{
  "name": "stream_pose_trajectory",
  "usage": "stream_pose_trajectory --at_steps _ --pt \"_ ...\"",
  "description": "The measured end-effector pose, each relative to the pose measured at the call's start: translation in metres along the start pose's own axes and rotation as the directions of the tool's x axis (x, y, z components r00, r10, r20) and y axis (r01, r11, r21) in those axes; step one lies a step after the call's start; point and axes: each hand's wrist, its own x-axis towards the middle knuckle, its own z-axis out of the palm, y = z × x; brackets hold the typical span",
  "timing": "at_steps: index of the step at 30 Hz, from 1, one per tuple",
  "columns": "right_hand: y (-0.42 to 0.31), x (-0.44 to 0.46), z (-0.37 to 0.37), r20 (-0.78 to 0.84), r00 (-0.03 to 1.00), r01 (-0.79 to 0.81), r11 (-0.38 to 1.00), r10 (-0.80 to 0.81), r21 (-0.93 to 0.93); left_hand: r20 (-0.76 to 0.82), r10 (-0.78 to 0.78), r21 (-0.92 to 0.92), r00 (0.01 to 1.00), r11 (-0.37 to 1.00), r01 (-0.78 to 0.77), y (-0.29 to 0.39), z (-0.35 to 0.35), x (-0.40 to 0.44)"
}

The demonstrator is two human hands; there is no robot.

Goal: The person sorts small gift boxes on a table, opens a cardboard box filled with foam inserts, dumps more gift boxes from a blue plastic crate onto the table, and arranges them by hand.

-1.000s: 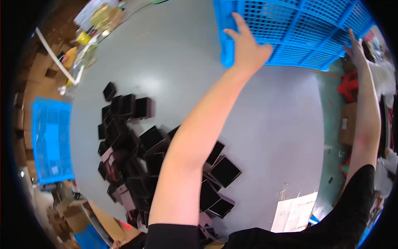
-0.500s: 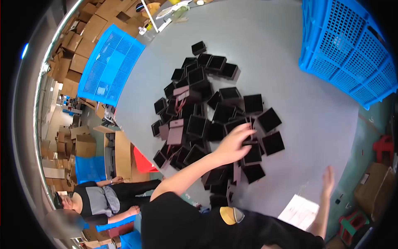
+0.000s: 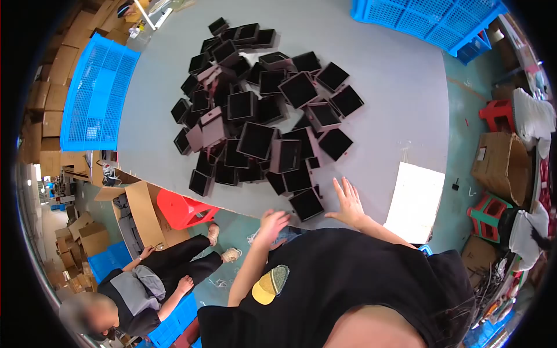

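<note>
A heap of black boxes (image 3: 256, 140) lies across the grey table, some tilted or resting on others. Several pinkish-brown pieces (image 3: 214, 131) sit among them on the left side. My left hand (image 3: 271, 226) is at the table's near edge, left of the nearest black box (image 3: 306, 204), with loosely bent, slightly blurred fingers and nothing visible in them. To the right of that box, my right hand (image 3: 349, 205) is open over the tabletop, fingers spread, holding nothing. A white sheet (image 3: 415, 200) lies further right near the table edge.
A blue crate (image 3: 98, 95) stands at the left edge and another blue crate (image 3: 426, 23) at the far right. A person (image 3: 136, 284) sits at lower left, near a red stool (image 3: 180, 207) and an open cardboard box (image 3: 142, 211). Stools and cartons stand on the right floor.
My left hand has drawn back from over the heap to the near edge. My right hand has come in from the right beside the nearest box. The view has shifted, and some boxes lie differently.
</note>
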Motion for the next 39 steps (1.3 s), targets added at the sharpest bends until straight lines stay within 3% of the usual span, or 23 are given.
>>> stream_pose_trajectory --at_steps 2,3,4,6,7,9,12,14,16,17,18,20,21,23,25,27,28,29,31,33,34,37,39 --pt "-0.022 0.008 0.015 -0.054 0.998 -0.022 0.995 0.017 -0.099 0.135 0.004 -0.005 0.991 1.0 -0.003 0.007 0.022 0.002" --pt "-0.027 0.009 0.019 -0.09 0.996 -0.038 0.989 0.025 -0.143 0.363 -0.009 -0.073 0.932 0.997 0.038 0.001 0.01 0.024" --pt "-0.033 0.01 0.024 -0.122 0.992 -0.054 0.981 0.032 -0.185 0.436 -0.01 -0.072 0.9 0.996 0.046 0.011 0.017 0.017" --pt "-0.03 0.009 0.035 -0.159 0.986 -0.081 0.986 0.057 -0.144 0.456 -0.048 0.031 0.889 0.999 0.038 0.021 0.005 0.018" --pt "-0.028 0.005 0.042 -0.211 0.976 -0.08 0.985 0.046 -0.154 0.366 -0.044 0.204 0.93 0.978 -0.034 0.036 0.001 0.005" --pt "-0.03 -0.003 0.053 -0.299 0.951 -0.131 0.982 0.085 -0.139 0.515 -0.028 0.438 0.857 0.868 -0.234 0.052 -0.048 0.018" --pt "-0.037 -0.021 0.081 -0.363 0.909 -0.276 0.949 0.206 -0.152 0.511 -0.147 0.526 0.847 0.833 -0.172 0.128 -0.126 0.0" --pt "-0.029 -0.037 0.104 -0.382 0.82 -0.484 0.873 0.427 -0.064 0.5 -0.028 0.467 0.865 0.851 -0.243 0.172 -0.191 -0.002" --pt "-0.038 -0.056 0.104 -0.236 0.706 -0.702 0.704 0.668 -0.106 0.348 0.044 0.48 0.936 0.85 -0.218 0.214 -0.251 0.001" --pt "-0.042 -0.063 0.1 -0.106 0.687 -0.719 0.653 0.719 -0.238 0.32 0.065 0.466 0.945 0.858 -0.217 0.236 -0.28 0.002" --pt "-0.056 -0.066 0.094 0.042 0.683 -0.666 0.646 0.729 -0.372 0.27 0.082 0.423 0.959 0.885 -0.195 0.253 -0.309 0.009" --pt "-0.087 -0.058 0.086 0.458 0.617 -0.35 0.745 0.64 -0.568 0.113 0.16 0.336 0.981 0.923 -0.189 0.283 -0.358 0.024" --pt "-0.103 -0.048 0.082 0.606 0.533 -0.233 0.791 0.591 -0.566 0.004 0.223 0.306 0.975 0.928 -0.213 0.303 -0.37 0.016" --pt "-0.151 -0.006 0.081 0.744 0.399 -0.279 0.844 0.536 -0.459 -0.177 0.331 0.331 0.927 0.907 -0.261 0.319 -0.421 0.04" --pt "-0.217 0.044 0.078 0.855 0.27 -0.341 0.875 0.442 -0.344 -0.274 0.338 0.277 0.9 0.924 -0.263 0.355 -0.44 0.018" --pt "-0.303 0.096 0.055 0.927 0.281 -0.221 0.956 0.249 -0.19 -0.292 0.405 0.333 0.867 0.893 -0.304 0.386 -0.462 0.004" --pt "-0.342 0.124 0.048 0.919 0.26 -0.091 0.955 0.296 -0.282 -0.306 0.432 0.356 0.848 0.878 -0.319 0.4 -0.471 -0.003" --pt "-0.385 0.144 0.033 0.906 0.313 -0.125 0.958 0.286 -0.259 -0.319 0.458 0.38 0.83 0.864 -0.331 0.416 -0.48 -0.009" --pt "-0.441 0.191 0.012 0.885 0.464 0.168 0.979 0.026 -0.117 -0.343 0.498 0.424 0.796 0.839 -0.342 0.454 -0.492 -0.013" --pt "-0.483 0.227 0.001 0.748 0.615 0.289 0.954 -0.249 0.08 -0.374 0.512 0.472 0.774 0.823 -0.317 0.493 -0.507 -0.01" --pt "-0.503 0.245 0.001 0.693 0.661 0.34 0.938 -0.288 0.066 -0.398 0.512 0.43 0.761 0.837 -0.338 0.513 -0.52 0.0" --pt "-0.562 0.301 0.013 0.572 0.743 0.433 0.901 -0.348 -0.013 -0.45 0.615 0.547 0.647 0.763 -0.345 0.582 -0.584 0.061" --pt "-0.584 0.343 0.04 0.535 0.787 0.361 0.933 -0.307 0.004 -0.478 0.739 0.641 0.475 0.663 -0.386 0.635 -0.639 0.117"
